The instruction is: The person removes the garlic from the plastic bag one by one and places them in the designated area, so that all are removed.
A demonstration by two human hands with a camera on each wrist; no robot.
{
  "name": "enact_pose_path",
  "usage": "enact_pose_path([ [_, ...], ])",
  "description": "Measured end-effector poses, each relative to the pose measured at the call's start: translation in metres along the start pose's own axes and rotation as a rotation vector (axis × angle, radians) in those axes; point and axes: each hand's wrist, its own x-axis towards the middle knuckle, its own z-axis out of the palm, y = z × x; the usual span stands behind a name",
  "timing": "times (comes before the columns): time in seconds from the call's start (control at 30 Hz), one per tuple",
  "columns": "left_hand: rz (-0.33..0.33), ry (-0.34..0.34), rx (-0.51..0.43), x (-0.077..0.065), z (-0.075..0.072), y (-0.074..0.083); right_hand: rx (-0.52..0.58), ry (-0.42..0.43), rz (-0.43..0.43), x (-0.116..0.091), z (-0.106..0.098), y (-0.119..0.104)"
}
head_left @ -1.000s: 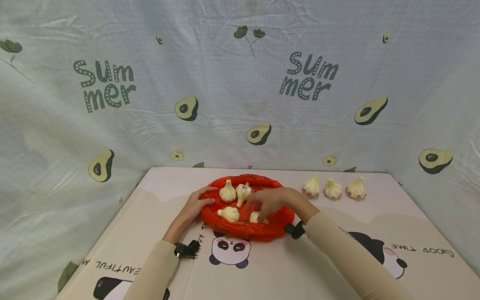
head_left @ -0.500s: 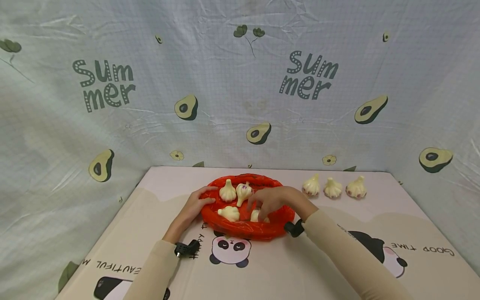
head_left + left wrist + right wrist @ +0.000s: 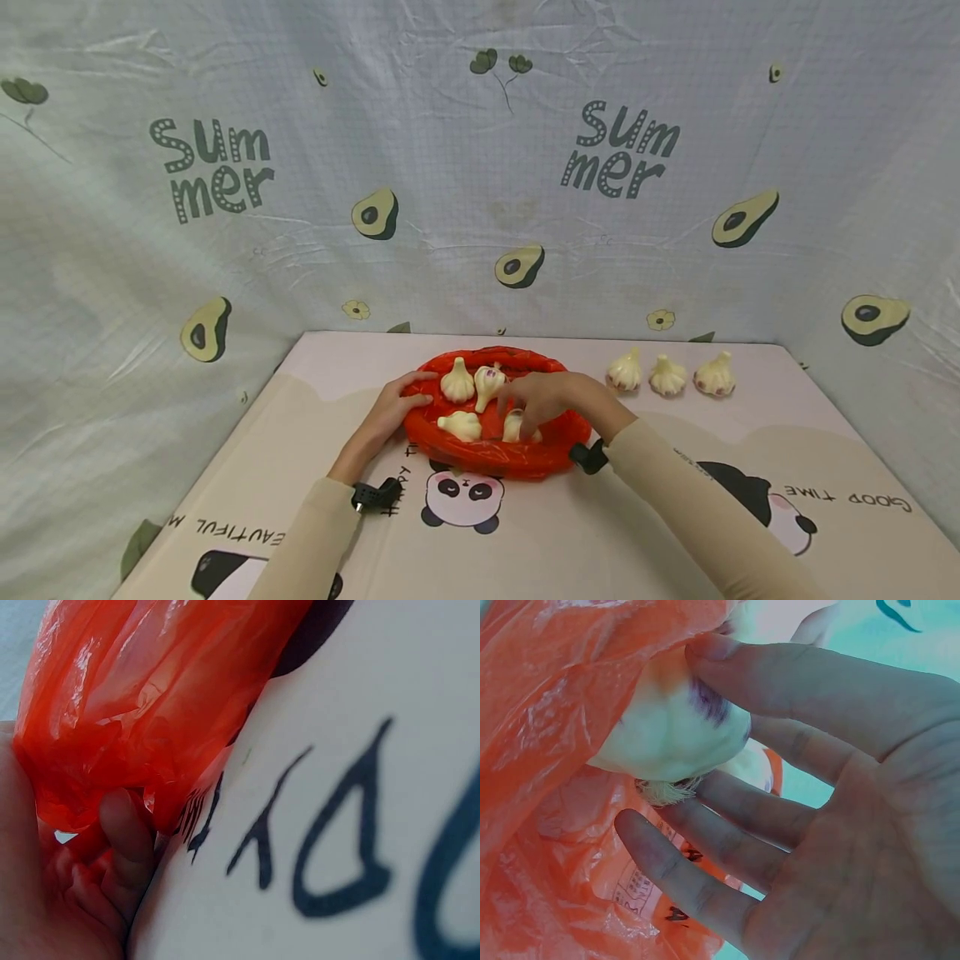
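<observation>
A red plastic bag [image 3: 480, 457] lies with its mouth spread wide, and several garlic bulbs show inside. My left hand [image 3: 392, 408] grips the bag's left rim; in the left wrist view its curled fingers [image 3: 127, 832] and thumb have the red plastic between them. Inside the front right of the bag, my right hand [image 3: 543, 398] holds a garlic bulb [image 3: 513, 427]. The right wrist view has the thumb against that purple-streaked garlic bulb [image 3: 671, 735], with other fingers under and behind it. Two garlic bulbs stand at the bag's back, and another garlic bulb [image 3: 460, 426] lies at its front left.
Three garlic bulbs [image 3: 668, 376] stand in a row on the table [image 3: 600, 533], right of the bag. A printed curtain [image 3: 435, 150] closes off the back and both sides. The tabletop bears panda prints and lettering.
The garlic bulb at my right hand has risen and shifted slightly right, so more of it shows. My left hand stays on the bag's rim.
</observation>
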Motion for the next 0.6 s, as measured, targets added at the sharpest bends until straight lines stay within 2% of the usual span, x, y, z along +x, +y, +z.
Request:
enact_pose_path([
  [0.6, 0.008, 0.003, -0.005, -0.0011, 0.0006, 0.0021, -0.023, 0.018, 0.040, 0.0090, 0.0048, 0.0018],
])
